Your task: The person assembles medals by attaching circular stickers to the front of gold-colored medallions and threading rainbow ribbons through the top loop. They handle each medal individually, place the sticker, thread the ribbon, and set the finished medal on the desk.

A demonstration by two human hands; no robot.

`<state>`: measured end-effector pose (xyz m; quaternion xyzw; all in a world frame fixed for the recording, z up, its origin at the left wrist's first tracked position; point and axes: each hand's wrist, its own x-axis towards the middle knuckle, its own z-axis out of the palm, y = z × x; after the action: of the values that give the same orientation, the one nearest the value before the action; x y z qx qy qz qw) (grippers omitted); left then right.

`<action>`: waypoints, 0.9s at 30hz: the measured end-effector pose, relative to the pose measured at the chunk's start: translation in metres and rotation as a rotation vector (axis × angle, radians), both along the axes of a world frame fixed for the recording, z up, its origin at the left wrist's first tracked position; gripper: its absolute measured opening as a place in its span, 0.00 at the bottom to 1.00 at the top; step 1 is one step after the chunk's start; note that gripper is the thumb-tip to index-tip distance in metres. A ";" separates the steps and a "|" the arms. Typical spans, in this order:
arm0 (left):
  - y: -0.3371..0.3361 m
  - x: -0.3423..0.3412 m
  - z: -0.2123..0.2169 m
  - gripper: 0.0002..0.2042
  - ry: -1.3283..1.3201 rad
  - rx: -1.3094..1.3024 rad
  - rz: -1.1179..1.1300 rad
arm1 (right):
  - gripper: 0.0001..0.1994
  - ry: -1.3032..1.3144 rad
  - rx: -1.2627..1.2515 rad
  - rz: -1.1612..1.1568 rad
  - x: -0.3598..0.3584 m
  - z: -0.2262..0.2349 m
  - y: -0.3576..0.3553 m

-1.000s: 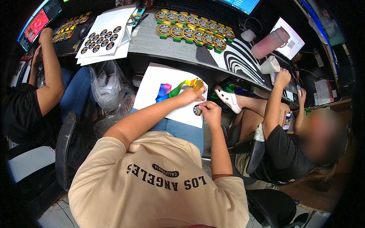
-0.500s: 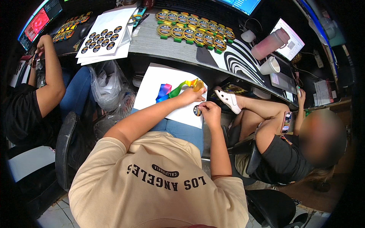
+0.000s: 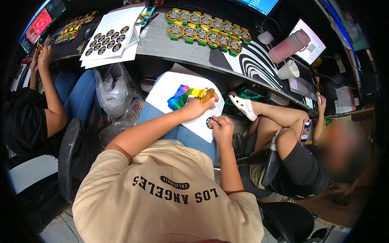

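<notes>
My left hand is closed around a gold medal, its plain face turned up. From the medal trails a ribbon in rainbow colours, lying over a white sheet on my lap. A round black sticker with gold and white print shows near the sheet's right edge. My right hand pinches at the sticker's right side with thumb and forefinger. Whether that edge is lifted from the sheet is too small to tell.
Rows of gold medals lie on the grey desk, beside sheets of round stickers. A pink bottle and white cup stand at right. People sit on both sides; a plastic bag hangs below the desk.
The sheet has turned on my lap, and the medal is tilted differently in my left hand. My right hand has shifted slightly down and left. At left, the co-worker's hands have come up together.
</notes>
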<state>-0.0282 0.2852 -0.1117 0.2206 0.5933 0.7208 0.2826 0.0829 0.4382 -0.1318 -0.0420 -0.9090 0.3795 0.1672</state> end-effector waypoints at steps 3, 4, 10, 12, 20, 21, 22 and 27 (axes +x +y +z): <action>-0.004 0.001 -0.011 0.14 0.024 -0.025 0.007 | 0.12 0.022 0.009 0.073 0.004 0.005 0.004; -0.004 0.001 -0.014 0.14 -0.041 -0.028 0.001 | 0.12 0.014 -0.005 0.127 0.002 0.007 0.006; -0.006 -0.003 -0.021 0.14 -0.064 -0.039 -0.004 | 0.11 0.061 -0.059 0.278 -0.020 0.001 0.019; -0.006 -0.003 -0.019 0.14 -0.065 -0.050 -0.008 | 0.10 0.091 -0.069 0.293 -0.024 -0.005 0.021; -0.003 -0.005 -0.022 0.15 -0.090 -0.063 -0.006 | 0.09 0.086 -0.138 0.265 -0.022 -0.013 0.020; -0.003 -0.007 -0.023 0.16 -0.109 -0.053 0.000 | 0.09 0.083 -0.131 0.269 -0.021 -0.011 0.021; -0.003 -0.008 -0.025 0.16 -0.136 -0.030 0.001 | 0.09 0.076 -0.132 0.286 -0.021 -0.010 0.022; -0.002 -0.010 -0.033 0.17 -0.143 -0.018 -0.005 | 0.09 0.027 -0.167 0.254 -0.022 -0.008 0.022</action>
<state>-0.0385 0.2831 -0.1443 0.1674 0.5775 0.7286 0.3280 0.0607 0.4606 -0.1398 0.0646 -0.8700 0.4724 0.1258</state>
